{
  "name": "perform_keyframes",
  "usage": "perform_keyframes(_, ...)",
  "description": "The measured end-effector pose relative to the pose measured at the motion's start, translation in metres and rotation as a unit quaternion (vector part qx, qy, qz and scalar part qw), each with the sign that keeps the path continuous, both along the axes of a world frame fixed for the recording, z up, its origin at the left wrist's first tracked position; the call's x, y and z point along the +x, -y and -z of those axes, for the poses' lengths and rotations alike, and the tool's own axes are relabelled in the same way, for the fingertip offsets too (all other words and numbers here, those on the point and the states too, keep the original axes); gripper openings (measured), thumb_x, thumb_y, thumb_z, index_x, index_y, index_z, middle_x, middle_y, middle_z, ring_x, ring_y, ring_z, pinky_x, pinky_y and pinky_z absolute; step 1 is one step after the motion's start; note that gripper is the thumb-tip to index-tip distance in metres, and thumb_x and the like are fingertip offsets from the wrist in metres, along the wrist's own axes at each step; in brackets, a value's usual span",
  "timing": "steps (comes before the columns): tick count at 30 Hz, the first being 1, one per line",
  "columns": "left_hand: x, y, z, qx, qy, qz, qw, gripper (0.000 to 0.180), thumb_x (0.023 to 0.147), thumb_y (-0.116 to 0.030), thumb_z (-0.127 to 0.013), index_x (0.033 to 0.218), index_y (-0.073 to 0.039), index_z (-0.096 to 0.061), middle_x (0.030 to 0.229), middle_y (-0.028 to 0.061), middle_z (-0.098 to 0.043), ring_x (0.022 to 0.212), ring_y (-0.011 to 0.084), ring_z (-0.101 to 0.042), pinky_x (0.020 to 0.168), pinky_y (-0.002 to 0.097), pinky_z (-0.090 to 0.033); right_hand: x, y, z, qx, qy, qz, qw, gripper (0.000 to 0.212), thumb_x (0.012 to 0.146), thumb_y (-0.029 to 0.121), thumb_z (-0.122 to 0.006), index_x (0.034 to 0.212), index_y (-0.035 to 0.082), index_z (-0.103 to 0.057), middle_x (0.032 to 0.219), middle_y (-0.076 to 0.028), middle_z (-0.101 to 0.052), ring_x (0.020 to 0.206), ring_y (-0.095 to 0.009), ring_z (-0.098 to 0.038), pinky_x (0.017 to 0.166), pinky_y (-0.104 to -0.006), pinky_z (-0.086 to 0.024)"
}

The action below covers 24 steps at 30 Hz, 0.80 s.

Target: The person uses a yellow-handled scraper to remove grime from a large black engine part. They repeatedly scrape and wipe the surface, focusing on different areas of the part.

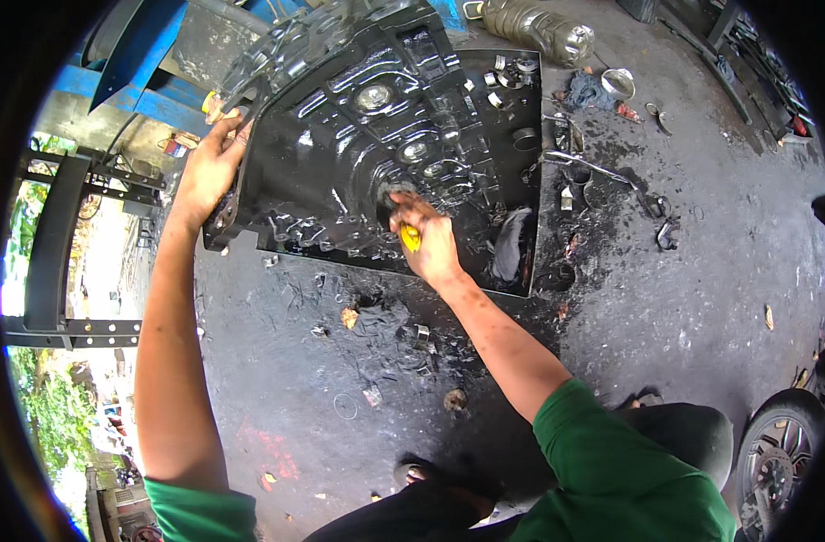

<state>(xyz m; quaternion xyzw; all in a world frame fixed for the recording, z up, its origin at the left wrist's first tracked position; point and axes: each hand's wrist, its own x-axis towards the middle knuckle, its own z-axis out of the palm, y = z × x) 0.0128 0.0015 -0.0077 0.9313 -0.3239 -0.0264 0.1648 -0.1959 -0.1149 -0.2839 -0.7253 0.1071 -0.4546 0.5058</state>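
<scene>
A large black metal casting [349, 117], glossy and wet with ribs and round bosses, leans up out of a shallow dark tray [394, 267]. At its left edge my left hand [215, 163] is closed, fingers partly hidden round the rim. A small yellow piece [210, 101] shows beside those fingers. My right hand [426, 237] is closed on a yellow-handled tool [410, 238] against the lower middle of the casting. The tool's working end is hidden by fingers and shadow, so its kind is unclear. Dark grime coats the right fingers.
Several metal rings [498, 81] and a grey rag [512, 244] lie inside the tray. Beyond it rest a large plastic bottle [539, 32] and a round metal cup [618, 84]. Scraps litter the oily floor; a wheel [778, 461] stands at lower right.
</scene>
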Motion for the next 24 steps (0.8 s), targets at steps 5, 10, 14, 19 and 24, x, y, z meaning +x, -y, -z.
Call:
perform_keyframes(5, 0.003, -0.001, 0.004, -0.004, 0.048, 0.017, 0.999, 0.059, 0.098, -0.044, -0.054, 0.140, -0.003, -0.049, 0.120, 0.0219, -0.066, 0.114, 0.0271, -0.062, 0.099, 0.0327, -0.043, -0.009, 0.009, -0.002, 0.051, -0.087, -0.133, 0.986, 0.020, 0.068, -0.013, -0.065, 0.078, 0.003, -0.063, 0.114, -0.017, -0.069, 0.114, -0.029, -0.065, 0.088, -0.0370, -0.054)
perform_keyframes(10, 0.009, -0.003, 0.002, 0.005, 0.052, 0.032, 0.998, 0.058, 0.099, -0.047, -0.052, 0.139, -0.005, -0.051, 0.123, 0.0211, -0.065, 0.117, 0.0271, -0.060, 0.102, 0.0328, -0.041, -0.011, 0.011, -0.005, 0.003, -0.074, -0.128, 0.989, 0.017, 0.068, -0.011, -0.064, 0.078, 0.002, -0.063, 0.112, -0.017, -0.070, 0.111, -0.029, -0.066, 0.086, -0.0347, -0.054)
perform_keyframes(14, 0.012, -0.003, 0.003, -0.011, 0.036, 0.047, 0.998, 0.058, 0.099, -0.047, -0.052, 0.137, -0.003, -0.053, 0.130, 0.0193, -0.062, 0.120, 0.0244, -0.058, 0.103, 0.0319, -0.040, -0.004, 0.008, 0.003, -0.033, 0.016, -0.050, 0.998, 0.016, 0.067, -0.011, -0.064, 0.078, 0.001, -0.063, 0.108, -0.016, -0.070, 0.112, -0.028, -0.065, 0.088, -0.0357, -0.054)
perform_keyframes(19, 0.009, -0.001, 0.000, -0.019, 0.011, 0.053, 0.998, 0.056, 0.100, -0.043, -0.053, 0.138, -0.001, -0.052, 0.130, 0.0158, -0.062, 0.119, 0.0208, -0.057, 0.103, 0.0303, -0.040, -0.009, -0.003, 0.016, 0.051, 0.014, -0.117, 0.992, 0.016, 0.068, -0.012, -0.064, 0.076, 0.002, -0.062, 0.102, -0.015, -0.071, 0.113, -0.030, -0.065, 0.092, -0.0373, -0.053)
perform_keyframes(24, 0.008, 0.002, 0.000, -0.030, -0.027, 0.041, 0.998, 0.055, 0.100, -0.042, -0.054, 0.138, -0.002, -0.053, 0.132, 0.0151, -0.060, 0.119, 0.0199, -0.056, 0.103, 0.0296, -0.040, -0.003, -0.007, 0.011, 0.003, 0.031, -0.025, 0.999, 0.015, 0.069, -0.012, -0.065, 0.077, 0.001, -0.062, 0.106, -0.016, -0.070, 0.115, -0.030, -0.064, 0.091, -0.0368, -0.053)
